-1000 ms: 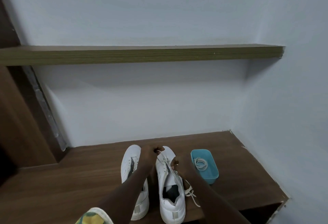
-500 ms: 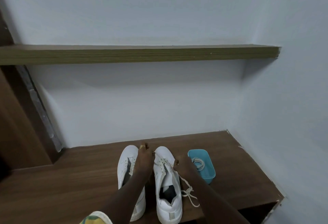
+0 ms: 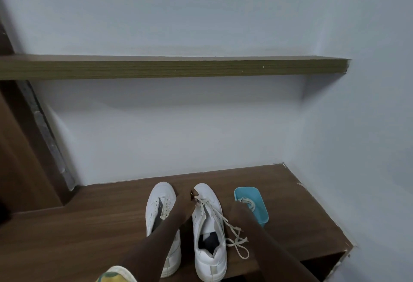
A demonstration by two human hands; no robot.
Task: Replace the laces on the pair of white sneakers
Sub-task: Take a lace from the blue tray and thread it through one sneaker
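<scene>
2 white sneakers sit side by side on the wooden bench (image 3: 89,226). The left hand (image 3: 184,202) pinches the loose lace (image 3: 220,217) at the right sneaker (image 3: 210,261) toe, beside the left sneaker (image 3: 156,203). The right hand (image 3: 240,211) is at the blue tray (image 3: 261,214) of coiled laces (image 3: 247,201) — its fingers, can't tell.

White left sneaker (image 3: 161,192) and white right sneaker (image 3: 210,259) on a brown wood-grain surface (image 3: 89,226); the right sneaker has a dark inside and a cream loose lace (image 3: 237,238); near the surface's right edge, a turquoise tray (image 3: 264,213) with an off-white coiled lace (image 3: 248,202); olive wood-grain shelf (image 3: 167,69); pale blue-grey wall (image 3: 178,125); yellow-and-green patterned sleeve (image 3: 114,278)
</scene>
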